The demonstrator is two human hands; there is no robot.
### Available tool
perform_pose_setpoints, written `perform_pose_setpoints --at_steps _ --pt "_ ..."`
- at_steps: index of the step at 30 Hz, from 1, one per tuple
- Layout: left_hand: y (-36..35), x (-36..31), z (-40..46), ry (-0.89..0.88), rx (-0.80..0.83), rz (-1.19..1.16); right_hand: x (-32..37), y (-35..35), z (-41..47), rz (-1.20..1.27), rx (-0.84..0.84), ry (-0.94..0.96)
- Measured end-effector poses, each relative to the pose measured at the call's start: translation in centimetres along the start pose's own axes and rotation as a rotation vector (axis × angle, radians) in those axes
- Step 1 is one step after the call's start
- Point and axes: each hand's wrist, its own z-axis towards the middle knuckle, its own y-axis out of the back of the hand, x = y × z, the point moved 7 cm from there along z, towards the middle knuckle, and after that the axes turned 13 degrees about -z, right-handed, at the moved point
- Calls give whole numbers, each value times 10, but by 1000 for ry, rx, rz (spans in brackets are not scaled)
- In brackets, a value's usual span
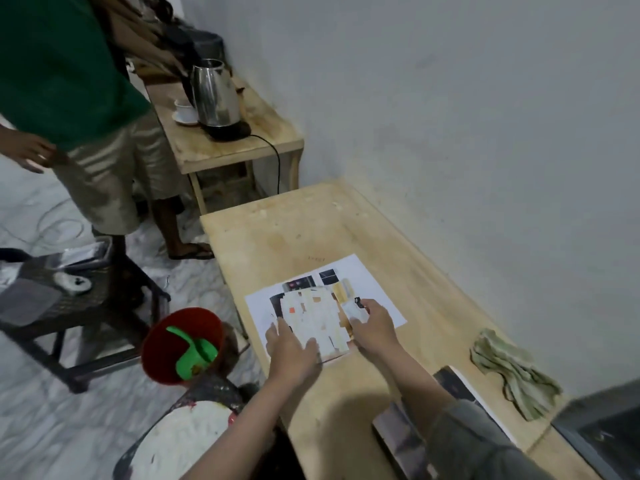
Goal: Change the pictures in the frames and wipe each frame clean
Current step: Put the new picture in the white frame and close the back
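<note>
Both hands, the left hand and right hand, are gripping the pictures over the worktop; squaring their edges gently looks wise.

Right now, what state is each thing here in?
Stack of pictures: fanned out on a white sheet, held at both sides.
Left hand: grip on the stack's near left edge.
Right hand: pinching one small picture.
Cloth: crumpled, lying untouched by the wall.
Frame: lying flat at the table's near end, partly hidden by the right arm.
Kettle: upright on its base, lid shut, cord attached.
Red bucket: on the floor, green scoop inside.
</note>
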Motion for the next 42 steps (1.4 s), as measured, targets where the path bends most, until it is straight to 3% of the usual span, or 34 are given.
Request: perform_pose_setpoints --at_steps 12,21,29,35,39,42 --pt "-21 -1 17 -42 22 110 -10 0 27 -236 3 -32" --pt "-46 -1 -39 -92 138 92 -72 37 -36 -375 -67 -63" --pt "-81 9 -107 -9 259 125 -146 79 -102 -458 -125 -203" --pt "-107 23 -160 152 313 35 -193 97 -135 -517 -83 -282" --pt "-126 33 -179 204 280 -73 -208 90 -144 -603 -1 -272" --pt "-135 38 -184 212 218 -76 -212 84 -147 -610 -47 -201"
